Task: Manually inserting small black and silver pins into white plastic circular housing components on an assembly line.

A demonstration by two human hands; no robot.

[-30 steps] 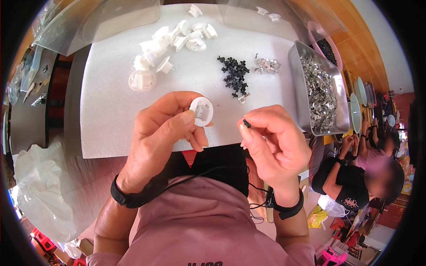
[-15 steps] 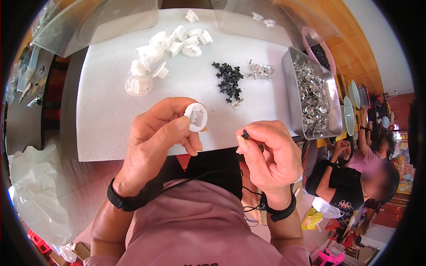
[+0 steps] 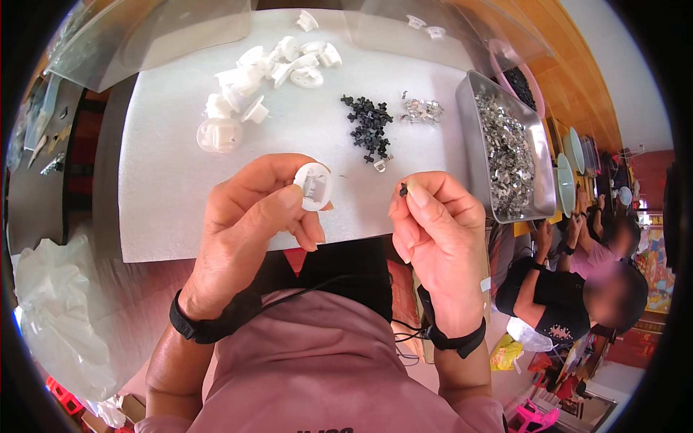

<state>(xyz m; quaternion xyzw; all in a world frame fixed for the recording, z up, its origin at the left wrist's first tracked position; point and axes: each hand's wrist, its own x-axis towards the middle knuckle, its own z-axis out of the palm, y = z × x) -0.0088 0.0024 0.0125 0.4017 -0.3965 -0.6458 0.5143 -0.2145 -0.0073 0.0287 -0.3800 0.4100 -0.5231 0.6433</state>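
My left hand (image 3: pixel 249 213) pinches a round white plastic housing (image 3: pixel 314 186) by its edge, its hollow side with slots turned up toward me. Across from it, my right hand (image 3: pixel 440 224) holds a tiny black plastic part (image 3: pixel 403 190) between thumb and index finger, apart from the housing. Beyond the hands lies a pile of similar black parts (image 3: pixel 369 126), with a small heap of shiny metal clips (image 3: pixel 421 110) to its right. Several more white housings (image 3: pixel 278 65) are scattered at the far left of the white foam sheet (image 3: pixel 173 216).
A metal tray (image 3: pixel 476 137) full of metal clips stands at the right. Behind it is a pink basket (image 3: pixel 505 54) with black parts. Clear plastic panels (image 3: pixel 195 29) overhang the far edge. A white plastic bag (image 3: pixel 61 317) hangs at the left. Other people (image 3: pixel 570 289) sit at the right.
My right hand has moved slightly up and turned, so the black part now sits at the fingertips pointing away. My left hand keeps its hold on the white housing, nearly still.
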